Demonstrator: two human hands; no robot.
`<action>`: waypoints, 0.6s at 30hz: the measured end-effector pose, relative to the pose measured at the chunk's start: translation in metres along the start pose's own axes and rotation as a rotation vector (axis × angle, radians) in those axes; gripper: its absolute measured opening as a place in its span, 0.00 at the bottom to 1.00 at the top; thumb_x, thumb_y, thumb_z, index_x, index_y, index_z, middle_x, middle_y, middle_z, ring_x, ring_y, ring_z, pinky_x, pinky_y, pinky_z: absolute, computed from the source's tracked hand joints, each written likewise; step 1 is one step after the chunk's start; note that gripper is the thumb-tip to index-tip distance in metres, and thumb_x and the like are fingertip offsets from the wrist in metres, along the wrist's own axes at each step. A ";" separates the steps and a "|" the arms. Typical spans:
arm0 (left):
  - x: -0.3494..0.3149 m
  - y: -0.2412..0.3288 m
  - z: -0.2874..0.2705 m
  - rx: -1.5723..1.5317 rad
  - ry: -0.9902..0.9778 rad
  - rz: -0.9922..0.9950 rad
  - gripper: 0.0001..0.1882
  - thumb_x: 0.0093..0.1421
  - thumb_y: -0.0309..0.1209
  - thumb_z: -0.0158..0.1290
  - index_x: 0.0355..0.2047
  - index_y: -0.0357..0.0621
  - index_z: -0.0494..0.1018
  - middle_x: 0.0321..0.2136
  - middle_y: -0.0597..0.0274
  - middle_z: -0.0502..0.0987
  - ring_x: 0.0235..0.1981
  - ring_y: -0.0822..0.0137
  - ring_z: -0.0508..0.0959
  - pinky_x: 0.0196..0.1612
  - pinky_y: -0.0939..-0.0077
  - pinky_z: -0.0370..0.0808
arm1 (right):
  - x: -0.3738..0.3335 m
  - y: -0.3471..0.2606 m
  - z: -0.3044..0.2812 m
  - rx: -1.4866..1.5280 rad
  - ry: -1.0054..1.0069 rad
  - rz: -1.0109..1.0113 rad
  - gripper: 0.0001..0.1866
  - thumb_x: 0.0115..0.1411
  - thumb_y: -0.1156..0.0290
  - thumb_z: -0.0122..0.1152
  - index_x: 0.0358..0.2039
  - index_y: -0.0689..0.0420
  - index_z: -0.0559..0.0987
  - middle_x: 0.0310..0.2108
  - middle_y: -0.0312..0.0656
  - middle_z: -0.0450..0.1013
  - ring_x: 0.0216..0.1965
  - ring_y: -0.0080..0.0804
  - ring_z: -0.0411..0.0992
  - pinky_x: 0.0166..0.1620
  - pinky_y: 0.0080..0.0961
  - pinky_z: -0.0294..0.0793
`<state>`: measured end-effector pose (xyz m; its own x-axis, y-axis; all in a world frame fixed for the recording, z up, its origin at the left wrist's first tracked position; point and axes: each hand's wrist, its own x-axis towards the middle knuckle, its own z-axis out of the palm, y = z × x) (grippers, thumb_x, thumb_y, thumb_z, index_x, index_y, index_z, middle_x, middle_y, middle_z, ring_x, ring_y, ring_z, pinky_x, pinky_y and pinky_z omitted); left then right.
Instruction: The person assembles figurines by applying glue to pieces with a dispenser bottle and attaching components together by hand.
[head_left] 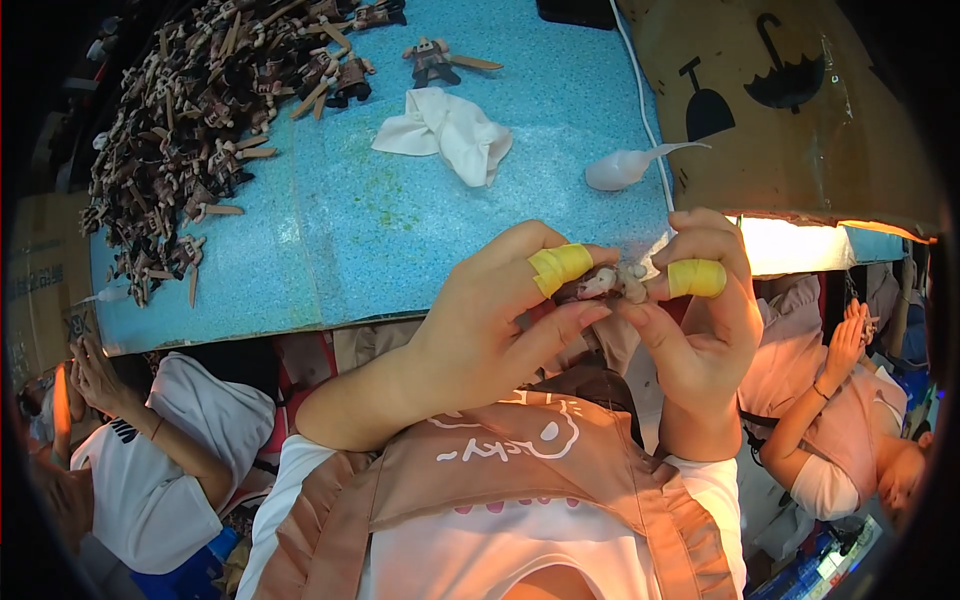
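Observation:
Between my two hands, just past the table's near edge, is a small pale and dark figurine. My left hand pinches one side of it with thumb and index finger. On the other side, the thumb and index finger of my right hand grip it too. Yellow tape wraps an index finger on each hand. Fingers cover much of the figurine, so its details are hard to make out. A similar figurine with a tan stick-like piece lies alone at the far side of the table.
A big pile of figurines covers the table's left. A crumpled white cloth and a white squeeze bottle with a thin spout lie beyond my hands. A cardboard box stands at right, beside a white cable. People sit on both sides.

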<state>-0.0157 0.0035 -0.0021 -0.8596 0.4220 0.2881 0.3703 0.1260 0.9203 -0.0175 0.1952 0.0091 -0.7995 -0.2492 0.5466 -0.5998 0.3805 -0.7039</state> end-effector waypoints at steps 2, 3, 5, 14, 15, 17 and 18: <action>0.001 -0.001 -0.001 0.012 -0.004 0.006 0.17 0.51 0.21 0.53 0.44 0.36 0.70 0.28 0.58 0.67 0.22 0.70 0.72 0.24 0.80 0.69 | -0.001 -0.005 0.003 -0.051 0.003 0.002 0.14 0.36 0.76 0.69 0.25 0.58 0.75 0.30 0.40 0.69 0.39 0.42 0.66 0.42 0.35 0.66; 0.002 -0.001 -0.002 0.025 -0.009 0.016 0.18 0.52 0.21 0.53 0.45 0.36 0.70 0.28 0.58 0.67 0.23 0.70 0.73 0.24 0.80 0.69 | -0.001 -0.008 0.004 -0.103 0.008 0.001 0.13 0.36 0.75 0.69 0.25 0.57 0.76 0.30 0.39 0.69 0.39 0.42 0.66 0.42 0.35 0.65; 0.001 0.002 -0.003 -0.036 -0.026 -0.040 0.18 0.51 0.23 0.54 0.45 0.36 0.70 0.31 0.58 0.68 0.28 0.69 0.72 0.30 0.79 0.68 | -0.002 -0.008 0.003 -0.181 0.002 -0.045 0.13 0.36 0.73 0.69 0.26 0.55 0.76 0.30 0.37 0.69 0.39 0.41 0.66 0.42 0.34 0.65; 0.003 0.002 -0.009 -0.265 -0.111 -0.099 0.20 0.53 0.31 0.51 0.45 0.34 0.68 0.43 0.52 0.67 0.43 0.64 0.69 0.46 0.74 0.65 | -0.010 -0.005 0.010 -0.370 0.005 -0.262 0.12 0.41 0.73 0.66 0.27 0.52 0.74 0.35 0.38 0.69 0.43 0.43 0.65 0.43 0.36 0.65; 0.003 0.000 -0.008 -0.244 -0.090 -0.079 0.19 0.53 0.31 0.50 0.45 0.34 0.69 0.44 0.52 0.67 0.44 0.63 0.69 0.46 0.72 0.65 | -0.009 -0.006 0.012 -0.280 0.024 -0.157 0.12 0.40 0.72 0.66 0.28 0.51 0.76 0.35 0.37 0.70 0.41 0.41 0.67 0.42 0.36 0.65; 0.002 -0.002 -0.008 -0.200 -0.076 -0.038 0.19 0.52 0.30 0.50 0.45 0.34 0.69 0.44 0.50 0.67 0.44 0.61 0.69 0.47 0.71 0.65 | -0.010 -0.005 0.013 -0.075 0.027 -0.054 0.12 0.40 0.74 0.65 0.28 0.54 0.76 0.36 0.41 0.69 0.41 0.42 0.67 0.44 0.37 0.66; 0.001 -0.002 -0.008 -0.159 -0.063 0.007 0.19 0.52 0.29 0.50 0.44 0.34 0.69 0.45 0.49 0.67 0.45 0.60 0.69 0.48 0.70 0.65 | -0.011 -0.004 0.014 0.126 0.030 0.049 0.11 0.41 0.75 0.64 0.28 0.57 0.75 0.37 0.45 0.69 0.42 0.43 0.67 0.45 0.38 0.67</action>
<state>-0.0201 -0.0032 -0.0020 -0.8315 0.4789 0.2815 0.3111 -0.0184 0.9502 -0.0069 0.1840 -0.0003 -0.8278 -0.2052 0.5221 -0.5607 0.2763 -0.7805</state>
